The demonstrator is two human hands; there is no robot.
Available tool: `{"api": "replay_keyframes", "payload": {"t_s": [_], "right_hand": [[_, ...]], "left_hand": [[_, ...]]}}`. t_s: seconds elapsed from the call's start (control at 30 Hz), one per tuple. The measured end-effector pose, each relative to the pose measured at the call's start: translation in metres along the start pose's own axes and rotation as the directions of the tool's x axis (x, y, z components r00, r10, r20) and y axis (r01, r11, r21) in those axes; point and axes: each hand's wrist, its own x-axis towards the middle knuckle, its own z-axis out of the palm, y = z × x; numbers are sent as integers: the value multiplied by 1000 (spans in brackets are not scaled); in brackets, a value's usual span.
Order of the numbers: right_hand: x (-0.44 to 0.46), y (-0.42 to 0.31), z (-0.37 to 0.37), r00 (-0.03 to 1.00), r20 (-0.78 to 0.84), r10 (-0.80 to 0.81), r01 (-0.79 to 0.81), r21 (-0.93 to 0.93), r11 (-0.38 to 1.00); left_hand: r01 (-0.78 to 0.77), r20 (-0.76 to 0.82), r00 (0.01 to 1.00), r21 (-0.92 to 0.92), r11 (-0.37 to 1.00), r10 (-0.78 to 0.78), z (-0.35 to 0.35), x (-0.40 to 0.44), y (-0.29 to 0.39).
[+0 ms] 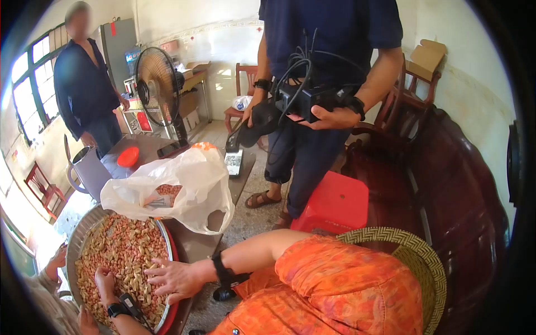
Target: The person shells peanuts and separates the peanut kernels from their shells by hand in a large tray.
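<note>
A wide round metal tray [72, 254] holds shelled pink peanut kernels [120, 234] mixed with peanuts in pale shells [134, 276]. My left hand [106, 286], with a black band at the wrist, reaches down into the peanuts, fingers curled together. What it pinches, if anything, is hidden. Over the tray's right side, my right hand [174, 279] lies with fingers spread on the peanuts, holding nothing. Its arm comes from an orange sleeve. Beyond the tray, a white plastic bag [195, 190] stands with more pink kernels visible inside.
Another person's hands [57, 261] are at the tray's left edge. A kettle [92, 173], red bowl [128, 157] and fan [158, 86] stand beyond. Someone holds a black cabled device [307, 103] near a red stool [335, 201]. A woven basket [435, 268] is at right.
</note>
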Motion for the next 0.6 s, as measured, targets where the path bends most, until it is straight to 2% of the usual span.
{"api": "replay_keyframes", "payload": {"t_s": [0.07, 0.2, 0.23, 0.27, 0.3, 0.33, 0.37, 0.4, 0.43, 0.47, 0.5, 0.53, 0.57, 0.6], "right_hand": [[-25, -2, 5, 992, -123, -8, 12, 31, 999], [-70, -9, -40, 996, -80, -48, 42, -73, 996], [-82, -7, -54, 976, 191, 106, -108, 3, 994], [-92, -6, -69, 861, 456, 227, -273, 37, 961], [-98, -8, -87, 947, 244, 206, -209, -14, 978], [-102, -7, -111, 988, 31, 154, -151, -83, 985], [-107, -7, -136, 971, -187, 151, -175, -119, 977], [-112, -19, -176, 917, -349, 193, -266, -175, 948], [-121, -28, -205, 777, -561, 286, -440, -160, 883], [-135, -35, -240, 679, -690, 251, -537, -235, 810], [-144, -50, -275, 541, -792, 283, -652, -182, 736], [-145, -63, -305, 323, -876, 359, -679, 50, 732], [-155, -56, -332, 260, -955, 143, -669, -72, 740], [-168, -50, -359, 249, -961, 124, -744, -108, 659]], "left_hand": [[-89, -37, 995, 57, 994, 91, -3, -6, 11], [-113, -71, 991, 43, 993, 116, 5, 7, -10], [-109, -66, 992, 37, 993, 111, 6, 10, -15], [-104, -60, 993, 33, 994, 106, 7, 13, -18], [-106, -58, 992, 32, 994, 108, 8, 15, -22], [-102, -63, 993, 22, 995, 103, 10, 17, -24], [-98, -68, 993, 13, 995, 98, 11, 18, -25], [-98, -68, 993, 9, 995, 98, 11, 16, -24], [-85, -74, 994, 2, 996, 85, 11, 13, -20], [-73, -78, 994, -4, 997, 72, 10, 11, -16], [-72, -77, 994, -8, 997, 72, 10, 11, -14], [-90, -94, 991, 32, 995, 93, 10, 10, -13], [-107, -109, 987, 73, 992, 114, 9, 8, -11], [-106, -106, 988, 68, 992, 113, 6, 4, -4]]}}
